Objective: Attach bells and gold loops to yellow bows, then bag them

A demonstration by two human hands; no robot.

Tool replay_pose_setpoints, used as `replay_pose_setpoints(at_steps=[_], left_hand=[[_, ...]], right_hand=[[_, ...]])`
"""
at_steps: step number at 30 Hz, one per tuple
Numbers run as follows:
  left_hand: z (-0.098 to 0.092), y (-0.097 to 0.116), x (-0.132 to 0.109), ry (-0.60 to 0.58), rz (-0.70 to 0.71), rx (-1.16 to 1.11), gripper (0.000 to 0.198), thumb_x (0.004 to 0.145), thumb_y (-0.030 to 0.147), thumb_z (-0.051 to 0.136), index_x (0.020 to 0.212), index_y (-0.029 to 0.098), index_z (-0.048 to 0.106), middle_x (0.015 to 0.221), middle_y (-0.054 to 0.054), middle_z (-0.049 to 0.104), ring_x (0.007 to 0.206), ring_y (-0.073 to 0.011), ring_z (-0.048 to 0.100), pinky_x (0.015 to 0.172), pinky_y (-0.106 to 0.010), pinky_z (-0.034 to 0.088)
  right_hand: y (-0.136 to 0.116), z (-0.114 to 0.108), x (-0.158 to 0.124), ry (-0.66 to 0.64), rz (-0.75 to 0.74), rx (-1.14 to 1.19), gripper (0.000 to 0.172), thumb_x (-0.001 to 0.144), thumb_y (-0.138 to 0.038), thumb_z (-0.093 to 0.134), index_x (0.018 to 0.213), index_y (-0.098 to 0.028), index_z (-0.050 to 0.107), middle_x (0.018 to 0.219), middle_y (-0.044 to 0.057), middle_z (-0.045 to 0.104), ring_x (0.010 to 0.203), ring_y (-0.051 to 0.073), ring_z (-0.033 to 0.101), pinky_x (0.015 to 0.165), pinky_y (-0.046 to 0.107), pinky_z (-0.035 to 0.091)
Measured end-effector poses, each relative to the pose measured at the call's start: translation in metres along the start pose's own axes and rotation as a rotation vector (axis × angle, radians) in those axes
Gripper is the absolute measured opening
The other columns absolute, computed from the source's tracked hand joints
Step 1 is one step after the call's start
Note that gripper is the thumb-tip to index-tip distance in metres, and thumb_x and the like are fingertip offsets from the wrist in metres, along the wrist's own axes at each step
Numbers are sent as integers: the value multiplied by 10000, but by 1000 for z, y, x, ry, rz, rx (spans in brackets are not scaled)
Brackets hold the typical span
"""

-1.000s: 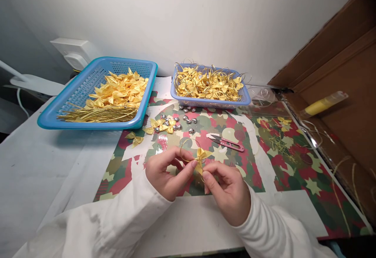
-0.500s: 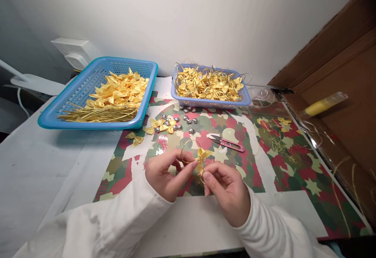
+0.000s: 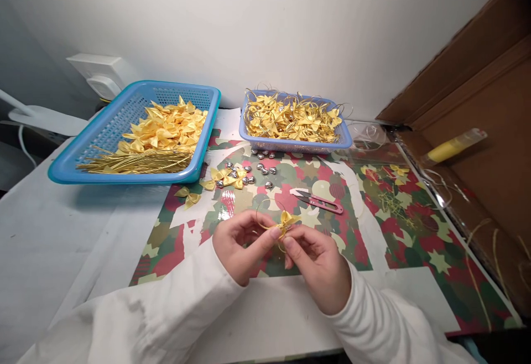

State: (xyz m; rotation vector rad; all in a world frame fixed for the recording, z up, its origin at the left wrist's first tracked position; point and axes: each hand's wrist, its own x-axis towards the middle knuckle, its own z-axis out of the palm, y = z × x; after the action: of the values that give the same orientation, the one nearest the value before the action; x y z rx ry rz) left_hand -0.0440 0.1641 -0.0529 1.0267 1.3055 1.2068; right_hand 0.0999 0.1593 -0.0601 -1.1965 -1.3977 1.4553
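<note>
My left hand (image 3: 239, 244) and my right hand (image 3: 317, 261) meet over the patterned paper (image 3: 385, 225), both pinching a small yellow ribbon bow (image 3: 286, 221) with a thin gold cord loop (image 3: 264, 212) rising from it. The fingers of both hands are closed around the bow's middle. Just beyond the hands lie pink thread snips (image 3: 317, 201), loose silver beads (image 3: 265, 169) and a few spare yellow bows (image 3: 224, 177).
A large blue basket (image 3: 83, 154) at the back left holds yellow bows and gold cords. A smaller lilac basket (image 3: 290, 144) behind the hands holds looped bows. A brown cardboard box (image 3: 477, 109) with a yellow tube (image 3: 452, 147) stands on the right. A white wall socket (image 3: 99, 73) is at the back left.
Both hands with the bow have drawn slightly closer together and lower; the bow sits tighter between the fingertips. The view shifted a little.
</note>
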Motion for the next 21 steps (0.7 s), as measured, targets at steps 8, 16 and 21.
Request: replay_pose_setpoints(at_steps=[8, 16, 21], left_hand=[[-1, 2, 6, -92, -189, -164, 215, 615, 323, 764, 591, 168, 617, 542, 10, 612, 442, -78, 485, 462, -220, 452], [-2, 1, 7, -103, -191, -123, 237, 633, 367, 751, 629, 167, 625, 573, -2, 611, 460, -86, 500, 457, -225, 467], [-5, -6, 13, -186, -220, -165, 253, 595, 394, 778, 633, 168, 671, 617, -35, 645, 500, -119, 553, 411, -221, 461]], right_hand=[[-1, -1, 2, 6, -27, -102, 233, 866, -305, 522, 682, -173, 579, 550, -11, 564, 507, 105, 532, 515, 232, 439], [-3, -2, 3, 16, -13, -75, 240, 861, -362, 536, 722, -177, 600, 561, -3, 587, 533, 118, 564, 541, 236, 472], [-1, -2, 3, 36, -3, -89, 247, 854, -338, 545, 676, -175, 596, 555, -8, 581, 523, 110, 553, 531, 229, 459]])
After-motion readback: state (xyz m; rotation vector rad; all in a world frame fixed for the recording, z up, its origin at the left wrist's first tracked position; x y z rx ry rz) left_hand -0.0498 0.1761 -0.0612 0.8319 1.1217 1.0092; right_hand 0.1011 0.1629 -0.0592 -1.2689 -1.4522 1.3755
